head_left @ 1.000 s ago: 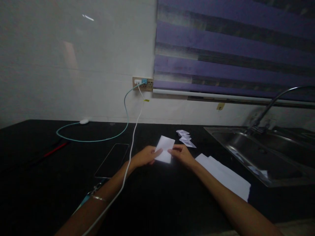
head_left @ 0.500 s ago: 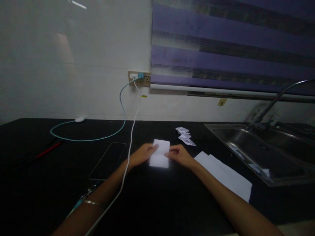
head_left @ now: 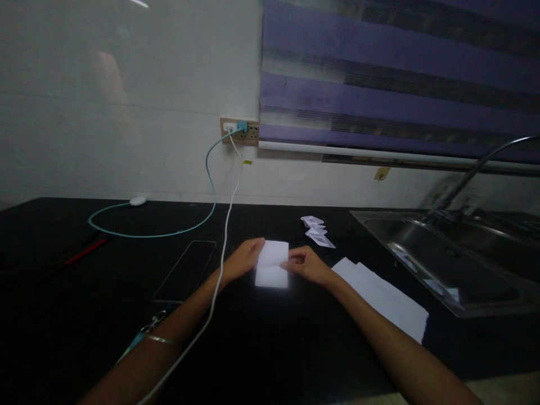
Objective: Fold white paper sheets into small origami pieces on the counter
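Note:
A small white folded paper [head_left: 272, 273] with a crease across its middle is between my two hands, over the dark countertop [head_left: 261, 349]. My left hand [head_left: 244, 260] is at its left edge, thumb up near the top left corner and the other fingers hidden behind or under the paper. At the right edge, my right hand [head_left: 307, 264] pinches the paper between thumb and fingers near the crease. Beyond my right hand lie several folded paper pieces [head_left: 318, 232]. White sheets of paper [head_left: 383, 298] lie beside my right forearm.
A phone [head_left: 186, 271] lies left of my left hand. The white cable [head_left: 225, 236] runs from the wall socket [head_left: 239, 132] across my left forearm. A teal cable [head_left: 169, 236] loops at the back left, near a red object [head_left: 86, 251]. On the right is a metal sink [head_left: 464, 270].
My left thumb has shifted from the paper's face to its upper left edge. The right hand keeps its pinch. The camera view has tilted slightly.

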The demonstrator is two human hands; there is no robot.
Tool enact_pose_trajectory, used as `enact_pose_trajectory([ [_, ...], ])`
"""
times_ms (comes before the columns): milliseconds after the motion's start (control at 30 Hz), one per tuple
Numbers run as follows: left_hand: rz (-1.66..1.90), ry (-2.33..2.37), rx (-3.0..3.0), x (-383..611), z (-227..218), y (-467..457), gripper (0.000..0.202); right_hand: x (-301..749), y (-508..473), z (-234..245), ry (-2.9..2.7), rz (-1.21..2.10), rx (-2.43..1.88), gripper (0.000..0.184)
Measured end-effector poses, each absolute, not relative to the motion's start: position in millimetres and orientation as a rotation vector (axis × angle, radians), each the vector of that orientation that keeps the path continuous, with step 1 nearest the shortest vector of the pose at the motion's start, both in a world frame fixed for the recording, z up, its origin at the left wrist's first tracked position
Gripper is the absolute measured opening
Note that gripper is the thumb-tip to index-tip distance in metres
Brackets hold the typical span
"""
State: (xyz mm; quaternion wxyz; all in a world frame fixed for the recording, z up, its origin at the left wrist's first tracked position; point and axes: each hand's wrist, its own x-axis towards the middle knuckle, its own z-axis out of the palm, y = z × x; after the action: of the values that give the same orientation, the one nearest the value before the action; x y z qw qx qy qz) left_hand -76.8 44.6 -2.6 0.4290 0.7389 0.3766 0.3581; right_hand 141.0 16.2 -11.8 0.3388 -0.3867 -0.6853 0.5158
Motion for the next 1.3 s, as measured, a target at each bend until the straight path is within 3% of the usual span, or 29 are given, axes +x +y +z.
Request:
enact_pose_trajectory([
  [300, 0.593, 0.922, 1.976, -85, -8, 47, 0.057, 142, 16, -8, -1.772, 1.293, -1.039, 0.03],
  [433, 0.628, 0.894, 1.931, -86, -5, 45, 0.055, 142, 18, -9, -1.766, 1.285, -1.015, 0.03],
  [600, 0.702, 0.711, 1.702, -93, 5, 44, 0.03, 142, 21, -13, -1.683, 1.264, -1.004, 0.027],
  [767, 0.767, 0.697, 1.589, -94, 6, 47, 0.03, 140, 22, -16, -1.58, 1.285, -0.966, 0.023],
  [900, 0.825, 0.716, 1.554, -92, 1, 49, 0.032, 139, 21, -17, -1.49, 1.335, -0.931, 0.031],
  [1067, 0.795, 0.627, 1.507, -90, 3, 46, 0.043, 138, 22, -16, -1.461, 1.205, -0.928, 0.022],
  [1300, 0.83, 0.757, 1.557, -88, 7, 42, 0.032, 139, 26, -18, -1.454, 1.13, -0.912, 0.021],
])
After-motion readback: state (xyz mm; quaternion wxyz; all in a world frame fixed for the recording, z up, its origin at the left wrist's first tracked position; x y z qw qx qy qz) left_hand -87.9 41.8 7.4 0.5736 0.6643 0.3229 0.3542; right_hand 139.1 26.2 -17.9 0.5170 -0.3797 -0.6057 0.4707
